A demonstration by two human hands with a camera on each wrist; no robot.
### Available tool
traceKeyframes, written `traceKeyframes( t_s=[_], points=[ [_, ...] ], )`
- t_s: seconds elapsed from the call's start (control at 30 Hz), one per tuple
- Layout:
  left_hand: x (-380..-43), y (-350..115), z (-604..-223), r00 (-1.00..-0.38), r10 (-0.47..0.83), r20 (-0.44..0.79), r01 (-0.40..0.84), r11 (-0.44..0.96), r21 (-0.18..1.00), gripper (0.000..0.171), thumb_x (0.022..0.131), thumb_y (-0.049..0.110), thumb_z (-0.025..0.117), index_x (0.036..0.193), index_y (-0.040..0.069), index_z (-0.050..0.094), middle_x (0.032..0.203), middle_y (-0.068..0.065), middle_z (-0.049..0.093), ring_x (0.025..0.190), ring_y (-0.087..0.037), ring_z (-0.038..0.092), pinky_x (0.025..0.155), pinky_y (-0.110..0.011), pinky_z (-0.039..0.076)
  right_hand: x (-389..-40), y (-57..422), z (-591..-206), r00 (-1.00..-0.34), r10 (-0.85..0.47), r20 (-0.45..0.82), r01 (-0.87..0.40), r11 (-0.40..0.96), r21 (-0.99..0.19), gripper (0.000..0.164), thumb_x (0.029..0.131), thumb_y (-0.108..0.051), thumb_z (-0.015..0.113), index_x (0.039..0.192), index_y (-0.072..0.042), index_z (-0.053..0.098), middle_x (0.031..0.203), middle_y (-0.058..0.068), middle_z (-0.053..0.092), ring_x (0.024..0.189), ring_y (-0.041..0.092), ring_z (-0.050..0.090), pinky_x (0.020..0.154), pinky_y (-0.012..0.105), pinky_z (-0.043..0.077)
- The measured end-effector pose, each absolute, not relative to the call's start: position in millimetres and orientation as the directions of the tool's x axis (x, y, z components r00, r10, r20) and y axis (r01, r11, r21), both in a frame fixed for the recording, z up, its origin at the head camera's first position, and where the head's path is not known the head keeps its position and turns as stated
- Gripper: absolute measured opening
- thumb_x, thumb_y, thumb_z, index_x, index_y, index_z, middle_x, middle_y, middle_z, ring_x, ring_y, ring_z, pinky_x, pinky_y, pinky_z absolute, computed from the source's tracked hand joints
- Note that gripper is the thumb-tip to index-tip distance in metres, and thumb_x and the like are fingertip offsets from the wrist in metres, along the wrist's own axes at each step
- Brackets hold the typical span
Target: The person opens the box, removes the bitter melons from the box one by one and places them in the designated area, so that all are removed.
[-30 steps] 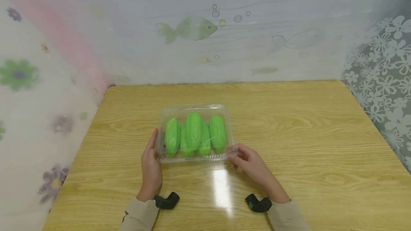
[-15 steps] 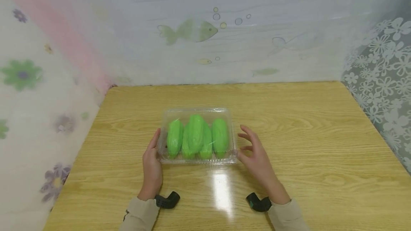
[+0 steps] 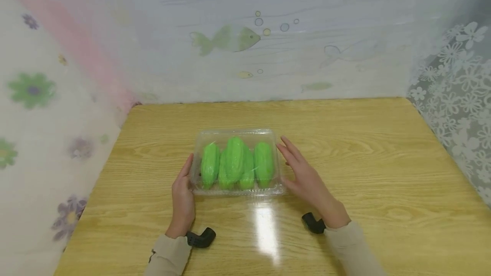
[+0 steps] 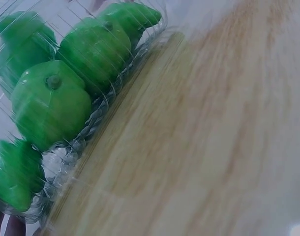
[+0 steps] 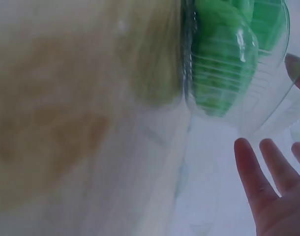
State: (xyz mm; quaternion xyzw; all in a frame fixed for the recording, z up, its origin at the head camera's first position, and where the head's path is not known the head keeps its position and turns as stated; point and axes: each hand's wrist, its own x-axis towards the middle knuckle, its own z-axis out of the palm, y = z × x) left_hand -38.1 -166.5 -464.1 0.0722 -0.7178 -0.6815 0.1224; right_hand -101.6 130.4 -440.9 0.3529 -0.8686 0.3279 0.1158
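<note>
A clear plastic clamshell box (image 3: 238, 191) stands at mid-table, its lid down. Several elongated, ridged green gourd-like pieces (image 3: 235, 159) lie inside; short stem stubs show on some in the left wrist view. My left hand (image 3: 183, 199) rests along the box's left side with fingers extended; its fingertips show only partly at the corner of the left wrist view. On the opposite side, my right hand (image 3: 307, 180) has its fingers straight and spread, with the thumb by the box's front right corner. Whether that thumb touches the plastic, I cannot tell.
The wood-grain table (image 3: 364, 152) meets a wall painted with fish (image 3: 226, 38) at the back. A flower-patterned wall (image 3: 32, 90) borders the left, and a grey floral panel (image 3: 469, 84) the right. Black curved wrist devices (image 3: 201, 238) sit on both wrists.
My right hand has let go of the box's front right corner, with its fingers straightening and reaching forward along the right side. The box has shifted slightly right in view; my left hand stays beside it.
</note>
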Motion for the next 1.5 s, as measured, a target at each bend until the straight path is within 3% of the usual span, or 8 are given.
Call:
traceKeyframes(
  t_s=[0.13, 0.43, 0.57, 0.93, 1.1, 1.17, 1.27, 1.5],
  points=[
    [-41, -169, -476, -0.96, -0.268, 0.081, 0.06, 0.085, 0.995, 0.051, 0.094, 0.005, 0.016, 0.137, 0.024, 0.035, 0.142, 0.007, 0.031, 0.128, -0.002, 0.024, 0.104, -0.026, 0.019, -106, 130, -436, -0.712, -0.574, 0.406, -0.702, 0.57, -0.426, 0.074, 0.074, -0.008, 0.069, 0.138, -0.008, 0.032, 0.144, 0.009, 0.025, 0.12, 0.025, 0.039, 0.082, 0.036, 0.045],
    [-40, -169, -475, -0.964, -0.256, 0.071, 0.044, 0.11, 0.993, 0.054, 0.092, 0.003, 0.016, 0.139, 0.025, 0.032, 0.143, 0.008, 0.028, 0.129, -0.003, 0.022, 0.105, -0.027, 0.018, -111, 126, -434, -0.795, -0.528, 0.299, -0.595, 0.581, -0.555, 0.068, 0.077, -0.006, 0.067, 0.136, -0.014, 0.035, 0.138, 0.006, 0.033, 0.11, 0.021, 0.047, 0.084, 0.036, 0.045],
    [-37, -166, -463, -0.961, -0.268, 0.062, 0.039, 0.091, 0.995, 0.051, 0.094, 0.004, 0.016, 0.139, 0.021, 0.031, 0.143, 0.006, 0.027, 0.129, -0.003, 0.022, 0.105, -0.028, 0.018, -116, 120, -435, -0.801, -0.518, 0.3, -0.576, 0.534, -0.619, 0.062, 0.077, -0.004, 0.067, 0.131, -0.011, 0.038, 0.139, 0.006, 0.031, 0.118, 0.022, 0.04, 0.09, 0.037, 0.04],
    [-36, -164, -456, -0.93, -0.359, 0.082, 0.09, -0.007, 0.996, 0.036, 0.098, 0.016, 0.033, 0.133, 0.015, 0.043, 0.133, 0.002, 0.043, 0.112, -0.011, 0.045, 0.088, -0.02, 0.037, -110, 116, -435, -0.858, -0.451, 0.247, -0.494, 0.591, -0.638, 0.063, 0.079, -0.016, 0.068, 0.133, -0.02, 0.036, 0.144, -0.003, 0.027, 0.099, 0.025, 0.057, 0.076, 0.037, 0.048],
    [-32, -169, -458, -0.969, -0.228, 0.095, 0.099, -0.006, 0.995, 0.042, 0.099, 0.03, 0.024, 0.138, 0.02, 0.034, 0.142, 0.006, 0.03, 0.123, -0.006, 0.033, 0.097, -0.018, 0.028, -106, 113, -435, -0.898, -0.4, 0.184, -0.407, 0.593, -0.694, 0.063, 0.081, -0.023, 0.066, 0.136, -0.023, 0.034, 0.144, -0.007, 0.025, 0.099, 0.026, 0.058, 0.073, 0.035, 0.049],
    [-32, -171, -460, -0.983, -0.137, 0.126, 0.134, -0.045, 0.99, 0.044, 0.1, 0.028, 0.018, 0.142, 0.019, 0.025, 0.147, 0.004, 0.02, 0.132, -0.009, 0.015, 0.104, -0.025, 0.018, -104, 111, -435, -0.912, -0.379, 0.156, -0.369, 0.593, -0.716, 0.063, 0.082, -0.026, 0.065, 0.137, -0.024, 0.033, 0.144, -0.009, 0.025, 0.099, 0.026, 0.058, 0.071, 0.035, 0.05],
    [-33, -173, -462, -0.985, -0.032, 0.171, 0.174, -0.132, 0.976, 0.045, 0.1, 0.02, 0.019, 0.144, 0.02, 0.015, 0.149, 0.0, 0.008, 0.135, -0.016, 0.006, 0.106, -0.038, 0.009, -103, 110, -434, -0.929, -0.349, 0.123, -0.32, 0.592, -0.74, 0.064, 0.082, -0.029, 0.064, 0.137, -0.027, 0.032, 0.144, -0.011, 0.024, 0.099, 0.026, 0.057, 0.071, 0.037, 0.049],
    [-36, -178, -478, -0.991, -0.04, 0.128, 0.128, 0.012, 0.992, 0.064, 0.092, 0.012, 0.044, 0.143, 0.026, 0.009, 0.146, 0.007, 0.009, 0.132, -0.014, 0.011, 0.104, -0.043, 0.013, -101, 107, -434, -0.939, -0.322, 0.123, -0.3, 0.584, -0.754, 0.061, 0.085, -0.025, 0.061, 0.138, -0.026, 0.031, 0.144, -0.007, 0.026, 0.099, 0.028, 0.057, 0.071, 0.038, 0.05]
  ],
)
